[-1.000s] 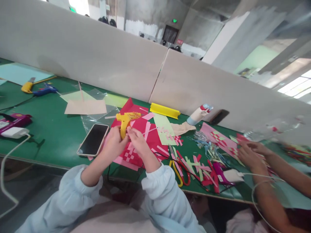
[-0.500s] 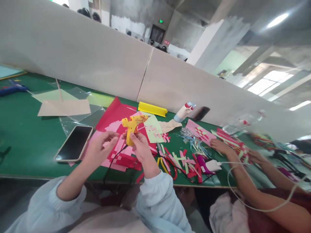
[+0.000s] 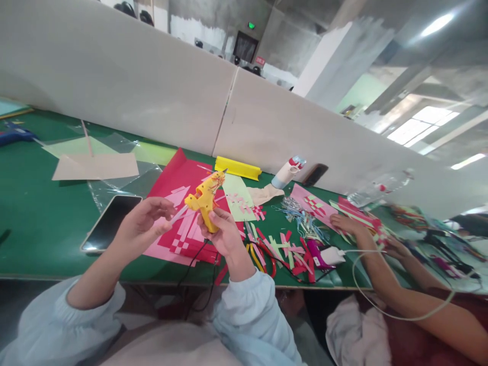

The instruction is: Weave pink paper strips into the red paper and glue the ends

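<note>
In my right hand [image 3: 224, 231] is a yellow hot glue gun [image 3: 207, 201], held by its handle with the nozzle tilted up and away to the right. My left hand [image 3: 147, 221] has a pale translucent glue stick [image 3: 178, 215] at its thumb and fingertips. The stick's far end meets the back of the gun, though how deep it sits is not clear. Below both hands lie red sheets [image 3: 173, 175] with pink and red paper strips [image 3: 185, 239] on top. A black cord [image 3: 196, 259] hangs from the gun's handle.
A phone [image 3: 110, 223] lies left of my left hand. Scissors [image 3: 256, 251], cut paper strips [image 3: 284, 249] and a purple device with a white plug [image 3: 320, 254] are to the right. A co-worker's hands [image 3: 348, 226] handle woven paper beyond. A white partition [image 3: 152, 101] stands behind the table.
The glue gun has turned so its nozzle points more upward and its back faces my left hand. A glue stick now shows between my left hand and the gun.
</note>
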Tool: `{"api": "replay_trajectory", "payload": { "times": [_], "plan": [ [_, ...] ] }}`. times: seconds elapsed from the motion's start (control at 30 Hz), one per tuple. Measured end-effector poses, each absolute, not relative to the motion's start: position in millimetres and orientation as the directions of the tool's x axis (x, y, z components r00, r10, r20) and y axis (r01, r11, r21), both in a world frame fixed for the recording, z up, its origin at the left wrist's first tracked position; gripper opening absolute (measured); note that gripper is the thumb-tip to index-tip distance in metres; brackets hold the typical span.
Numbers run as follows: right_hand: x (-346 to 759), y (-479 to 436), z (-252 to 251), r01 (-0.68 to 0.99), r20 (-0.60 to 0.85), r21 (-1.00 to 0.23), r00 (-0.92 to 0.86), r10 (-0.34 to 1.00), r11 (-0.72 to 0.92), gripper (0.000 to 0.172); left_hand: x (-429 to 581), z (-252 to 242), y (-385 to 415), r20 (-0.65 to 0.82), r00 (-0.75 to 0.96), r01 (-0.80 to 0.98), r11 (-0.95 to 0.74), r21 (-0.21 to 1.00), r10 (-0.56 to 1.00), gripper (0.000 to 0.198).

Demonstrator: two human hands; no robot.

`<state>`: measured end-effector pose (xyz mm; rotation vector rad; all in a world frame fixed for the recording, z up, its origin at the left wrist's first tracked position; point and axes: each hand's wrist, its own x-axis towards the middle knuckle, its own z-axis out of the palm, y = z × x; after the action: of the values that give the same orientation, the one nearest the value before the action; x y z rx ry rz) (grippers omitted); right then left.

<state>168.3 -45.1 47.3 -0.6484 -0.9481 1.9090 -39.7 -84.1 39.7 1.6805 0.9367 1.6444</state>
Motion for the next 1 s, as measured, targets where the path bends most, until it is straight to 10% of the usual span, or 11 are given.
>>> {"api": "replay_trajectory", "payload": {
  "times": [0.2, 0.4, 1.0],
  "plan": [
    [175, -48, 52, -0.410, -0.018, -0.861, -0.564, 0.825, -0.300, 0.035, -46, 42, -94, 0.620, 0.228, 0.224, -0.660, 0.717, 0.751, 0.066],
    [182, -48, 62, -0.318, -0.017, -0.913, -0.595, 0.804, -0.255, 0.038, -52, 52, -108, 0.596, 0.301, 0.444, -0.662, 0.604, 0.745, 0.068],
    [187, -50, 70, -0.247, -0.025, -0.944, -0.611, 0.791, -0.220, 0.036, -53, 52, -112, 0.598, 0.278, 0.346, -0.660, 0.667, 0.751, 0.057]
  ]
}}
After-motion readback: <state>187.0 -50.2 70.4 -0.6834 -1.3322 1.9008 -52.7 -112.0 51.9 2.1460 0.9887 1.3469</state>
